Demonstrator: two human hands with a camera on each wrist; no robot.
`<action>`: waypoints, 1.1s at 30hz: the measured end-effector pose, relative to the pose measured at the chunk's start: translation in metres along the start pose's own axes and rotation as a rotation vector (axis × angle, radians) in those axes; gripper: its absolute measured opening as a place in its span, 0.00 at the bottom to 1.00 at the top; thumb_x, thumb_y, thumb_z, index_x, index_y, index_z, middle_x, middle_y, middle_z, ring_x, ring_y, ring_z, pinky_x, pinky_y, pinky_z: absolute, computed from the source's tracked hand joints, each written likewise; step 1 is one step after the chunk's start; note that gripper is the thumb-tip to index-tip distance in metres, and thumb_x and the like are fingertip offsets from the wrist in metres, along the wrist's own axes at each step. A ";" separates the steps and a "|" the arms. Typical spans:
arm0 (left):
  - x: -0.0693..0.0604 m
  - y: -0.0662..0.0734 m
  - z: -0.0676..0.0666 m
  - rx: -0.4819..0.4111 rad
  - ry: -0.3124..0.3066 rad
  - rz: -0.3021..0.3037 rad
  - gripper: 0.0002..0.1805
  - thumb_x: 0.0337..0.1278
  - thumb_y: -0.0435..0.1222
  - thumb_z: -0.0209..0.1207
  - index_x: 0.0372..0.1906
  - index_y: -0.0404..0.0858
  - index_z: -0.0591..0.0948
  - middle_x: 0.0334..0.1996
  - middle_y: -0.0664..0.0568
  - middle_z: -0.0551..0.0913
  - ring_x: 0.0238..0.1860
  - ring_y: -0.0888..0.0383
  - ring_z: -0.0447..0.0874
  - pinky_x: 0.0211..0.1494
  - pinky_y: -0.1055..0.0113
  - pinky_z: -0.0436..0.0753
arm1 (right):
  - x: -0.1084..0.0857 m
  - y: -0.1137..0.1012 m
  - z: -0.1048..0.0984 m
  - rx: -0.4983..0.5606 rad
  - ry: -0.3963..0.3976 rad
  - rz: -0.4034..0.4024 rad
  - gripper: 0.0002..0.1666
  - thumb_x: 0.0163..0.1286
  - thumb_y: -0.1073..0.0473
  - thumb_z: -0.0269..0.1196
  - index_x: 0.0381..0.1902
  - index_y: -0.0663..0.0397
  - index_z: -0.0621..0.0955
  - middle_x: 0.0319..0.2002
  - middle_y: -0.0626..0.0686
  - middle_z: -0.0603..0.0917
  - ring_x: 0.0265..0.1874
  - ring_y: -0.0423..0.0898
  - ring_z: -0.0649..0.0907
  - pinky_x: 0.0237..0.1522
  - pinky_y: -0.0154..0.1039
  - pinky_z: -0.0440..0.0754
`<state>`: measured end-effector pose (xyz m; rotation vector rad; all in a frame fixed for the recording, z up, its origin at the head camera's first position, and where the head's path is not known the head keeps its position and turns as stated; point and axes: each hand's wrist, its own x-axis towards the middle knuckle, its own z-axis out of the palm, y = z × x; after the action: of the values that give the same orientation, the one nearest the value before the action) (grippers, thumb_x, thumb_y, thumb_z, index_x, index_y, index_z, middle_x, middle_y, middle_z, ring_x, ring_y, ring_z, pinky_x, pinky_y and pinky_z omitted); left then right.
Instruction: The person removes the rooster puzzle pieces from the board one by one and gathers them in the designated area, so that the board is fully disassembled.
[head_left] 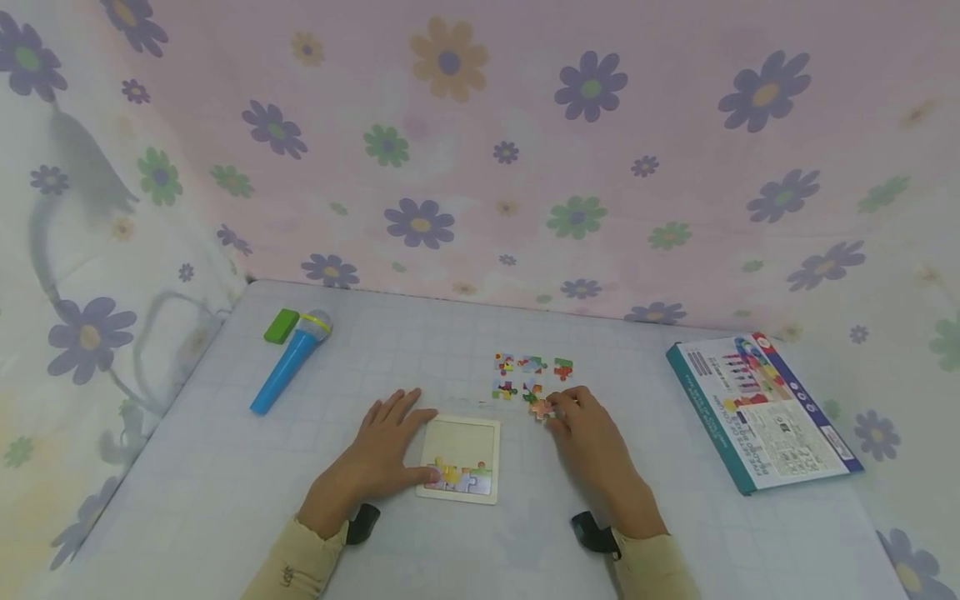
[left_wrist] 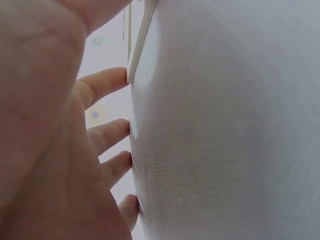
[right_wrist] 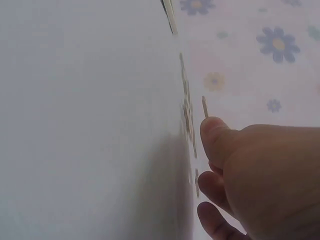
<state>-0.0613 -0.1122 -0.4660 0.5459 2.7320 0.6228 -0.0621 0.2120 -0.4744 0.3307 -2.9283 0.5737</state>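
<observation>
One puzzle piece (head_left: pixel 540 409) in right grip (head_left: pixel 592 437); lettered box (head_left: pixel 772 417), mostly illegible.

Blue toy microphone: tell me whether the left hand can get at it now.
Likely yes: the left hand lies spread at the puzzle tray, and nothing visible stands between it and the toy microphone.

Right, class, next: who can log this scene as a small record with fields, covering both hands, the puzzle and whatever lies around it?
Left hand: spread, touching the wooden tray
Right hand: pinching a puzzle piece
Tray contents: fitted pieces along the near side, bare beyond
Loose pieces: grouped beyond the tray, to its right
Left side: blue microphone, green block beside its head
Right side: printed box, lying flat
</observation>
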 end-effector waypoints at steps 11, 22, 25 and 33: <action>0.000 0.000 0.001 -0.001 -0.002 0.002 0.48 0.48 0.59 0.73 0.74 0.48 0.69 0.82 0.45 0.54 0.83 0.41 0.44 0.83 0.36 0.47 | 0.010 0.028 -0.002 0.077 -0.015 0.169 0.20 0.71 0.59 0.67 0.59 0.58 0.81 0.54 0.61 0.80 0.50 0.57 0.82 0.53 0.56 0.82; 0.001 0.000 0.001 0.006 -0.003 -0.011 0.48 0.48 0.58 0.74 0.74 0.49 0.69 0.82 0.45 0.54 0.84 0.41 0.44 0.84 0.37 0.46 | 0.012 0.028 0.000 0.095 -0.032 0.202 0.20 0.72 0.59 0.66 0.60 0.58 0.81 0.55 0.61 0.79 0.49 0.55 0.80 0.53 0.53 0.82; 0.000 -0.001 0.001 0.007 0.003 -0.007 0.48 0.48 0.58 0.74 0.74 0.49 0.69 0.82 0.45 0.54 0.84 0.41 0.44 0.84 0.37 0.46 | 0.012 0.028 0.001 0.096 -0.039 0.205 0.21 0.73 0.59 0.65 0.61 0.57 0.80 0.56 0.61 0.79 0.49 0.55 0.79 0.52 0.53 0.81; 0.000 -0.002 0.002 0.002 0.010 0.002 0.47 0.48 0.59 0.73 0.73 0.48 0.70 0.82 0.45 0.55 0.83 0.41 0.45 0.83 0.37 0.47 | 0.009 0.029 0.000 0.144 -0.039 0.233 0.23 0.73 0.56 0.64 0.63 0.57 0.79 0.59 0.61 0.78 0.56 0.58 0.80 0.61 0.58 0.80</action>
<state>-0.0614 -0.1130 -0.4689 0.5482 2.7418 0.6251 -0.0780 0.2369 -0.4832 0.0145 -2.9905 0.8206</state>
